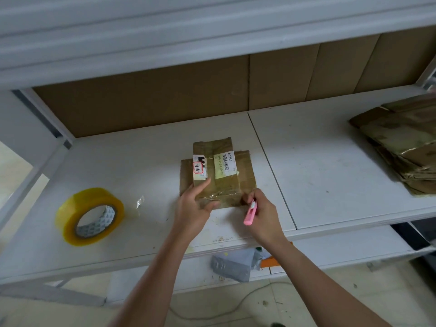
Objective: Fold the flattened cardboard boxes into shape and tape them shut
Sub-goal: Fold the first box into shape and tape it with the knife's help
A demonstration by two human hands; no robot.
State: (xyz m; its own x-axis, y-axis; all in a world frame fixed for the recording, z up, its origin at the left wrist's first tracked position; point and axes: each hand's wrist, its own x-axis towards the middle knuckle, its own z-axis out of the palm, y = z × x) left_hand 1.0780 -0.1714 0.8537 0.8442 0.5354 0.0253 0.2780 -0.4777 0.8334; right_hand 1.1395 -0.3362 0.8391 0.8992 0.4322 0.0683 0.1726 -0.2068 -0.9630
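- Head view, starting at your hands: your left hand (pixel 194 204) lies on the near left part of the flattened cardboard box (pixel 218 173), fingers fairly straight and spread, index finger reaching up toward a white label and thumb pressing the near edge. It pins the box down; it does not curl round it.
- Your right hand (pixel 262 213) is curled round a pink utility knife (pixel 250 213), pinching it like a pen, with the tip at the box's near right corner. You cannot tell whether a blade is out.
- That box lies flat on the white shelf board (pixel 141 166), near its front edge and roughly in the middle of the view. Glossy clear tape crosses its near end, and two white shipping labels (pixel 225 165) sit on top, one with a barcode and one with a red-outlined stamp.
- To your left, well apart from the box, a roll of yellowish clear tape (pixel 89 217) stands tilted on the board, with a small scrap of clear tape (pixel 140 202) lying between it and your left hand.
- To your far right, on the adjoining board, lies a stack of flattened cardboard boxes (pixel 401 142), much of it covered in shiny tape.
- Brown cardboard sheets (pixel 165 95) line the back of the shelf behind the board.
- Below the front edge, a grey plastic bag (pixel 232 265) shows on a lower level, with something orange just beside it.
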